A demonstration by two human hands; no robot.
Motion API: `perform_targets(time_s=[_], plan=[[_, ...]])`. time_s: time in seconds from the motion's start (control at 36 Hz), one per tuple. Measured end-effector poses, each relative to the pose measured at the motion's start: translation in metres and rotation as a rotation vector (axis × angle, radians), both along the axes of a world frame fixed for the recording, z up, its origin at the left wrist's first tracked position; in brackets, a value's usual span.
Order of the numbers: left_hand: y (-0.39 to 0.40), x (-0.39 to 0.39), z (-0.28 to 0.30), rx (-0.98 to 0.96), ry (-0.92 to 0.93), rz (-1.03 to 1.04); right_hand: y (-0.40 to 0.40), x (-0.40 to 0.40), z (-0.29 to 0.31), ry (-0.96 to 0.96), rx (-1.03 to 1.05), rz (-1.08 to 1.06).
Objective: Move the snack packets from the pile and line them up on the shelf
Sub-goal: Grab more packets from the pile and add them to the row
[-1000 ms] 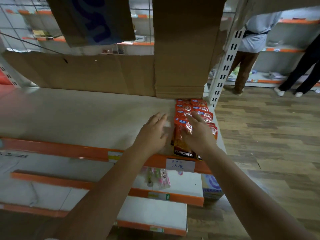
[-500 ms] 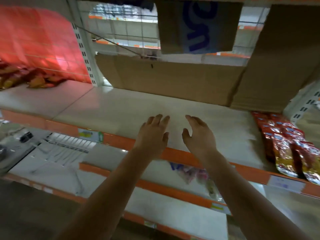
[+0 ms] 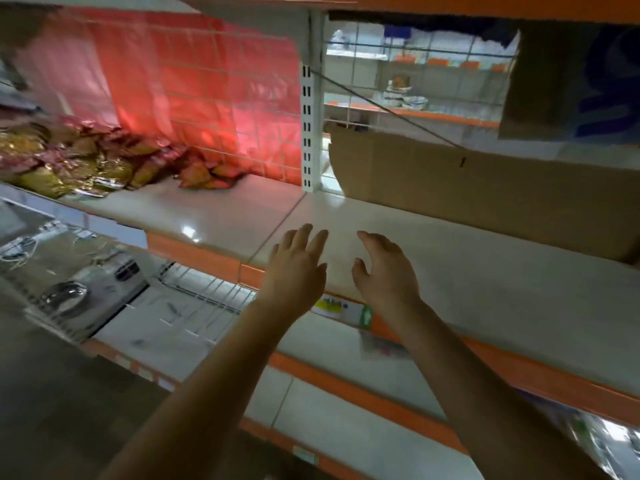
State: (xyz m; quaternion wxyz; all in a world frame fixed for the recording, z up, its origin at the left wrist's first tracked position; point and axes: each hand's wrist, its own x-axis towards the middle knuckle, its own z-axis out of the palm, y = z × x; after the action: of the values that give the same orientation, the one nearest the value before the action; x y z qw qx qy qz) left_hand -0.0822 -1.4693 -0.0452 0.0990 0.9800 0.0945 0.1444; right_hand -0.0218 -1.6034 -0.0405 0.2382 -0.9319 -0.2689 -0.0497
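**Orange-edged shelf: hands travelling empty toward the pile**

Orange trim is running along the front lip of the pale shelf, and both hands are hovering over that lip with nothing in them. The left hand is stretching forward with its fingers straight and slightly spread; the right hand is sitting just beside it, fingers loosely curved and the thumb held apart, gripping nothing.

Change noted: a second ago both hands were pressing against a neat red row of packets at the right end of the shelf. Half a second ago that row was sliding to the right edge of view. Now it is out of view altogether, and the head is turning left. The hands are keeping the same empty, side-by-side pose through the swing.

The pile of snack packets is now showing at the far left: a loose heap of gold and red foil bags, lying on the neighbouring shelf bay in front of a red sheet hung on the back grid. It is well apart from both hands. A white slotted upright is standing between that bay and the bare one, and a cardboard panel is leaning along the back of the bare bay.

Judgement: one placement is looking finished and a return trip for more packets is starting. The bare stretch of shelf suggests much of the lining-up is not yet done.
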Motion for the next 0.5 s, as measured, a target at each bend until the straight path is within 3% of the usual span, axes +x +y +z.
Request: perform_targets(time_s=[0.28,0.5], plan=[[0.163,0.023,-0.002,-0.003,-0.053,0.05,0.164,0.027,-0.005,-0.024,0.062,0.082],[0.278,0.029,-0.006,-0.036,-0.133,0.097,0.263,0.038,-0.002,-0.024,-0.022,0.126]])
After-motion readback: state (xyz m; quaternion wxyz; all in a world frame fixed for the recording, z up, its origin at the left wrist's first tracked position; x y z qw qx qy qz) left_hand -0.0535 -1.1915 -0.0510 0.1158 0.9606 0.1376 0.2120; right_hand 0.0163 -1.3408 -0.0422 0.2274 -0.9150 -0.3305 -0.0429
